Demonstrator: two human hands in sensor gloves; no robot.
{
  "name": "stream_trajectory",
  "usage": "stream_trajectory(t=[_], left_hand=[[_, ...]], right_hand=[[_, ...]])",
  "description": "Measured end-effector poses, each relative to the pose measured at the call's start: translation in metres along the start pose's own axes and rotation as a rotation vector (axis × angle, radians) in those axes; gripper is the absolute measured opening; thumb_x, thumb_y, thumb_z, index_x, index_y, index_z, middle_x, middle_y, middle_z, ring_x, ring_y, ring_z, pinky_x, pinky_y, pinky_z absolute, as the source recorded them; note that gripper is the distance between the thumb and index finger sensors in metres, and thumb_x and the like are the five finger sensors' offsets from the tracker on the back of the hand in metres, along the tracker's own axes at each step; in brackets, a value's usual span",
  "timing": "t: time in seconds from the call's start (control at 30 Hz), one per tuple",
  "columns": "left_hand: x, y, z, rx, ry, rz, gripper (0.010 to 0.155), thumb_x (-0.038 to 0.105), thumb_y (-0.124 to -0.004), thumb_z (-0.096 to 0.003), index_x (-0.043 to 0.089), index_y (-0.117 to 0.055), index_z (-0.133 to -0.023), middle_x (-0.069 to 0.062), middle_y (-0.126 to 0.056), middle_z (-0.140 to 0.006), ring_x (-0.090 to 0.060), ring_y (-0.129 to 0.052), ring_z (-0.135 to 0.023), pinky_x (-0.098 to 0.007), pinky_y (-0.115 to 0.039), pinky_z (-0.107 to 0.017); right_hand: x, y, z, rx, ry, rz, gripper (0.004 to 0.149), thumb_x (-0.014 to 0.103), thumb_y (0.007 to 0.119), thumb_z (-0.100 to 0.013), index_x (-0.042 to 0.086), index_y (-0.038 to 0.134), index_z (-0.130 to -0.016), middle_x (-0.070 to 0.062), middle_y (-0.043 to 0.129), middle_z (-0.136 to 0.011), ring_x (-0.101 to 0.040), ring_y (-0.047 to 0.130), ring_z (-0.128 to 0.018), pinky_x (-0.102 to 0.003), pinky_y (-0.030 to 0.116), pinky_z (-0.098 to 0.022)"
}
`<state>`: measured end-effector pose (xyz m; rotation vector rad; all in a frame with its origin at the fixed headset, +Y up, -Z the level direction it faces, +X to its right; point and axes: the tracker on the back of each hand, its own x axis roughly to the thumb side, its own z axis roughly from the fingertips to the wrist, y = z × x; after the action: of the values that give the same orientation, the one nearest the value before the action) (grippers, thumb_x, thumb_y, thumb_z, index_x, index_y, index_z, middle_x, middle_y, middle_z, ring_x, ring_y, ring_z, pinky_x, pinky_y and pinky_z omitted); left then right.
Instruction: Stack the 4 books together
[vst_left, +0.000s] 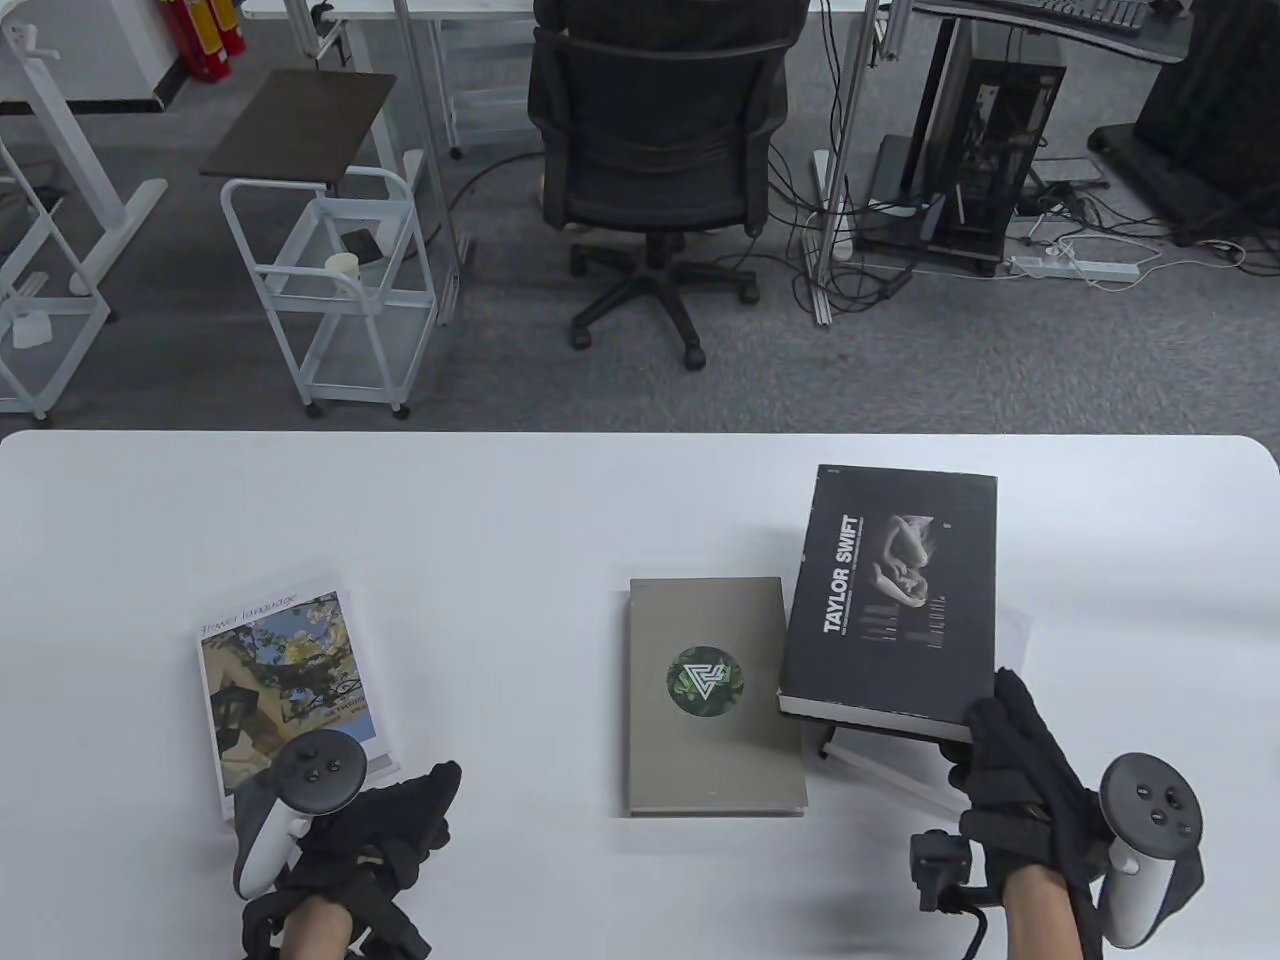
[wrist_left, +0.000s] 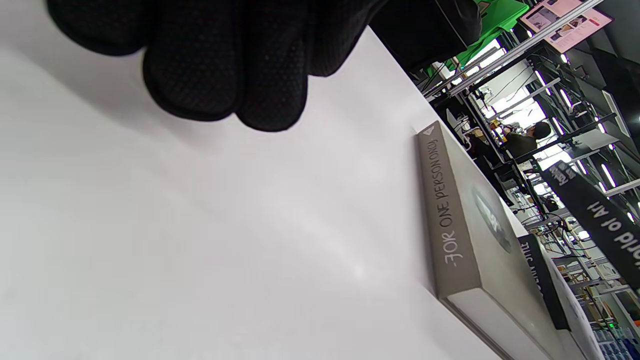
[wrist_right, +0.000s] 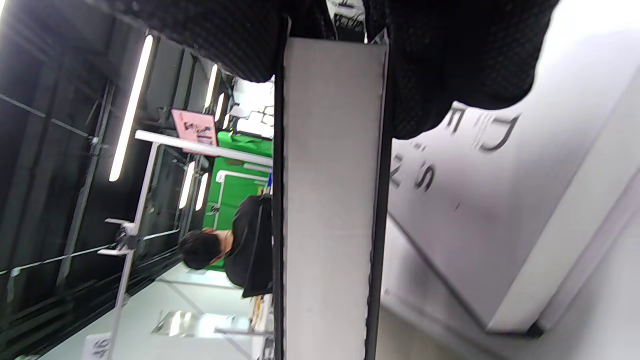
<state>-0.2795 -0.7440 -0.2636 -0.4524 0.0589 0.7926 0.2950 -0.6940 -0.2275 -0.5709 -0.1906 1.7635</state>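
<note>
My right hand (vst_left: 985, 722) grips the near right corner of a black "Taylor Swift" book (vst_left: 890, 590) and holds it tilted, overlapping the right edge of a grey book (vst_left: 710, 695) with a round green emblem. The right wrist view shows the black book's page edge (wrist_right: 330, 200) between my gloved fingers (wrist_right: 450, 75). A white book (vst_left: 1012, 632) lies under it; its lettered cover shows in the right wrist view (wrist_right: 465, 200). A "Flower language" book (vst_left: 285, 680) lies at the left. My left hand (vst_left: 400, 815) rests empty by its near right corner.
The white table (vst_left: 500, 520) runs to a far edge, with an office chair (vst_left: 655, 150) and a white cart (vst_left: 330, 280) on the floor beyond. The grey book's spine shows in the left wrist view (wrist_left: 442, 200).
</note>
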Motion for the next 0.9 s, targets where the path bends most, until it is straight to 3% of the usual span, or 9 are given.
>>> stream_trajectory(t=[0.43,0.57,0.9], left_hand=[[-0.001,-0.003,-0.001,-0.034,0.023,0.004,0.083,0.067,-0.049,-0.0458,0.005,-0.07,-0.097,-0.017,-0.092,-0.081,-0.041,-0.095,-0.067,-0.061,-0.073,-0.053],[-0.001,-0.004,-0.002,-0.043,0.026,0.005,0.083,0.067,-0.049,-0.0459,0.005,-0.07,-0.097,-0.017,-0.091,-0.082,-0.041,-0.095,-0.068,-0.061,-0.072,-0.054],[-0.001,-0.005,-0.002,-0.058,0.033,0.008,0.083,0.067,-0.05,-0.046,0.005,-0.069,-0.098,-0.018,-0.091,-0.082,-0.041,-0.094,-0.068,-0.061,-0.072,-0.054]], right_hand=[[-0.036,-0.017,-0.002,-0.08,0.136,-0.007,0.055,0.03,0.066,-0.065,0.005,0.053,-0.112,-0.042,0.06,-0.096,-0.049,0.089,-0.071,-0.054,0.083,-0.054],[-0.036,-0.016,0.0,-0.071,0.162,0.201,0.055,0.035,0.061,-0.067,0.008,0.051,-0.114,-0.036,0.065,-0.098,-0.038,0.094,-0.061,-0.039,0.085,-0.042],[-0.038,-0.009,0.002,-0.042,0.188,0.342,0.056,0.037,0.061,-0.068,0.005,0.051,-0.113,-0.034,0.067,-0.098,-0.034,0.094,-0.055,-0.036,0.083,-0.037]])
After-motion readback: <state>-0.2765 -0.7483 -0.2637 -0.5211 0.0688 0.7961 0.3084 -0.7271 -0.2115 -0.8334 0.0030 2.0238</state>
